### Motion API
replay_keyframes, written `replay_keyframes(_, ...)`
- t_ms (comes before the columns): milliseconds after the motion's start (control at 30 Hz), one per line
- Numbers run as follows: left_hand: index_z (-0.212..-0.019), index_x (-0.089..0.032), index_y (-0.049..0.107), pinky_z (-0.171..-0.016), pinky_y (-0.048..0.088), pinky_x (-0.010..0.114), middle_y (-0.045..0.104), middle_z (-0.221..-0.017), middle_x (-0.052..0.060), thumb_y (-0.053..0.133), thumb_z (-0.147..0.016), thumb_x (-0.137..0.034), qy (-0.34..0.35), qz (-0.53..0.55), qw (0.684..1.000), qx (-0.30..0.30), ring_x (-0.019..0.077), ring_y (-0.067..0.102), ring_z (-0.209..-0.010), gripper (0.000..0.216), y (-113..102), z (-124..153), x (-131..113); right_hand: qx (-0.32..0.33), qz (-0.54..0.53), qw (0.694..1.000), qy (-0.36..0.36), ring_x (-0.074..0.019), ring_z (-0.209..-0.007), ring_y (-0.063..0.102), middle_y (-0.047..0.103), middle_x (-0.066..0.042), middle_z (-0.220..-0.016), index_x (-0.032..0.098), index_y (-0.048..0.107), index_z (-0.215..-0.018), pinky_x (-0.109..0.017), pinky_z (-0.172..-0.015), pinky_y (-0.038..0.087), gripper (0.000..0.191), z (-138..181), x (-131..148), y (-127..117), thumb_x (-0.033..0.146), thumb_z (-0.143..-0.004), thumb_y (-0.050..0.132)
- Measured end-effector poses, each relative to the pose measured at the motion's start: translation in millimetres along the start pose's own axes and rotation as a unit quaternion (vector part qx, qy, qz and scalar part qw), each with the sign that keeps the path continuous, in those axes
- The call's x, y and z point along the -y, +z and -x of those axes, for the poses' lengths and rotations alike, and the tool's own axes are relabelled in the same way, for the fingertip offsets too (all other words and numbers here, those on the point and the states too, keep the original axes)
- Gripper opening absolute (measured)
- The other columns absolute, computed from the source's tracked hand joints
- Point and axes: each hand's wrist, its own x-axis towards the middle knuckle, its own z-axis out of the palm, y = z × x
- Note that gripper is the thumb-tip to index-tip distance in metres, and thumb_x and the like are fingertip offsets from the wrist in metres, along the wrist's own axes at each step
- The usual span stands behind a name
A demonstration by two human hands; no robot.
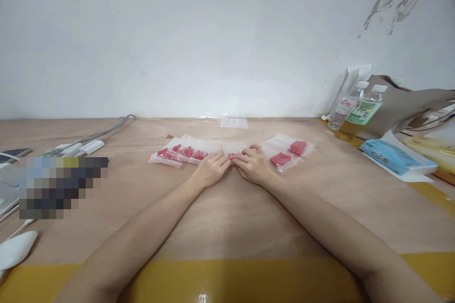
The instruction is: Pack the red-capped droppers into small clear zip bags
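My left hand and my right hand meet at the middle of the table, fingers curled and pinching the edge of a small clear zip bag that holds red pieces. To the left lies a row of similar filled bags. To the right rests a stack of filled bags, touching my right hand's far side. An empty clear bag lies further back near the wall.
Two plastic bottles lean at the back right beside a brown paper bag and a blue packet. A white cable and adapter lie at the left, with a white object near the front left edge.
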Motion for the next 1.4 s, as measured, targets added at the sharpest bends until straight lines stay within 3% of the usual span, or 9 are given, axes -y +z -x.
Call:
replay_keyframes(300, -0.077, -0.014, 0.055, -0.063, 0.041, 0.028, 0.056, -0.068, 0.003, 0.041, -0.087, -0.011, -0.008, 0.010, 1.000, -0.004, 0.0160, 0.053, -0.067, 0.018, -0.4, 2.1, -0.5, -0.018, 0.027, 0.999, 0.032, -0.0115, -0.073, 0.049, 0.065, 0.001, -0.070, 0.022, 0.062, -0.076, -0.038, -0.089, 0.016, 0.019, 24.1, -24.6, -11.9, 0.017, -0.084, 0.046)
replay_keyframes(667, -0.076, -0.014, 0.055, -0.064, 0.041, 0.029, 0.056, -0.067, 0.004, 0.038, -0.088, -0.011, -0.020, 0.023, 1.000, 0.001, 0.0161, 0.053, -0.067, 0.021, -2.2, 2.0, -0.3, 0.015, 0.091, 0.995, 0.024, -0.0123, -0.065, 0.048, 0.059, -0.002, -0.062, 0.017, 0.058, -0.064, -0.039, -0.091, 0.022, 0.029, 28.3, -34.3, -20.5, 0.023, -0.087, 0.041)
replay_keyframes(833, -0.081, -0.014, 0.056, -0.067, 0.044, 0.029, 0.058, -0.073, 0.005, 0.039, -0.088, -0.012, -0.036, 0.040, 0.999, 0.009, 0.0169, 0.056, -0.072, 0.018, -0.7, 3.4, -0.6, 0.059, 0.029, 0.998, 0.022, -0.0155, -0.074, 0.051, 0.062, -0.002, -0.070, 0.020, 0.059, -0.068, -0.039, -0.090, 0.023, 0.026, 30.3, -39.5, -23.5, 0.030, -0.086, 0.044)
replay_keyframes(933, -0.090, -0.015, 0.056, -0.071, 0.046, 0.030, 0.061, -0.086, 0.007, 0.040, -0.089, -0.014, -0.051, 0.052, 0.997, 0.010, 0.0177, 0.057, -0.080, 0.016, -0.3, 2.5, -1.8, 0.073, -0.019, 0.996, 0.053, -0.0176, -0.085, 0.052, 0.065, -0.004, -0.083, 0.020, 0.060, -0.078, -0.036, -0.084, 0.026, 0.018, 30.6, -37.8, -22.4, 0.032, -0.084, 0.048)
replay_keyframes(1133, -0.113, -0.011, 0.049, -0.086, 0.046, 0.034, 0.055, -0.115, 0.012, 0.047, -0.088, -0.028, -0.084, 0.077, 0.993, -0.015, 0.0221, 0.052, -0.106, 0.030, 4.1, -1.4, -2.6, 0.079, -0.098, 0.985, 0.119, -0.0141, -0.075, 0.055, 0.065, -0.001, -0.071, 0.018, 0.059, -0.070, -0.033, -0.079, 0.027, 0.017, 26.6, -23.8, -16.7, 0.027, -0.083, 0.052)
replay_keyframes(1300, -0.106, -0.017, 0.056, -0.084, 0.049, 0.028, 0.064, -0.102, 0.003, 0.042, -0.089, -0.015, -0.045, 0.106, 0.991, -0.062, 0.0149, 0.059, -0.096, 0.022, 10.8, 2.3, 1.3, 0.065, -0.156, 0.977, 0.128, -0.0138, -0.078, 0.057, 0.067, 0.001, -0.076, 0.021, 0.062, -0.071, -0.033, -0.080, 0.027, 0.017, 24.8, -19.6, -16.3, 0.035, -0.079, 0.057)
replay_keyframes(1400, -0.103, -0.017, 0.059, -0.082, 0.051, 0.029, 0.065, -0.102, 0.005, 0.042, -0.089, -0.013, -0.038, 0.098, 0.991, -0.080, 0.0158, 0.061, -0.094, 0.022, 4.6, 5.6, 10.7, 0.065, -0.122, 0.973, 0.184, -0.0187, -0.089, 0.056, 0.066, -0.004, -0.093, 0.022, 0.063, -0.087, -0.034, -0.081, 0.031, 0.030, 32.4, -29.2, -18.2, 0.047, -0.071, 0.061)
